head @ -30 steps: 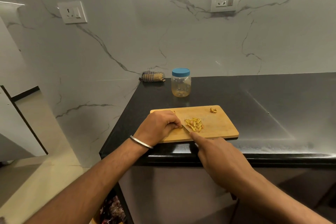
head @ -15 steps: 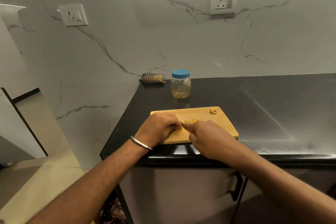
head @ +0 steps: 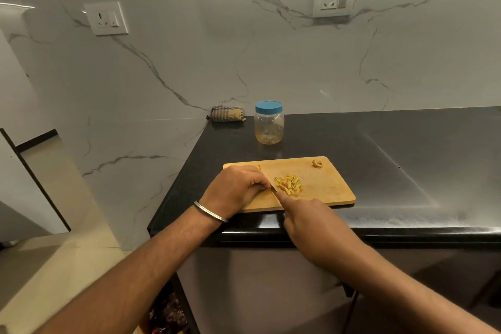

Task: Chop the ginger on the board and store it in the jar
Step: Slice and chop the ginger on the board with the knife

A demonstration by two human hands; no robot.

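- The left hand (head: 238, 187), a steel bangle (head: 210, 211) on its wrist, rests curled on the left part of the wooden chopping board (head: 333, 190); its fingertips are tucked under, and I cannot tell whether they pinch a piece of ginger.
- The knife (head: 274, 192) shows only as a sliver of blade between the two hands, its tip at the near-left edge of the pile.
- The chopped ginger (head: 288, 184) lies in a loose heap of short strips mid-board; half a second ago the right hand covered it, so it now lies exposed again.
- The right hand (head: 311, 221) has drawn back towards the counter edge, clenched around the knife handle with the forefinger along the spine: probably between strokes, chopping unfinished.
- A stray ginger scrap (head: 317, 163) sits near the board's far right corner.
- The jar (head: 269, 123) stands behind the board, blue lid on, not yet opened for storing.
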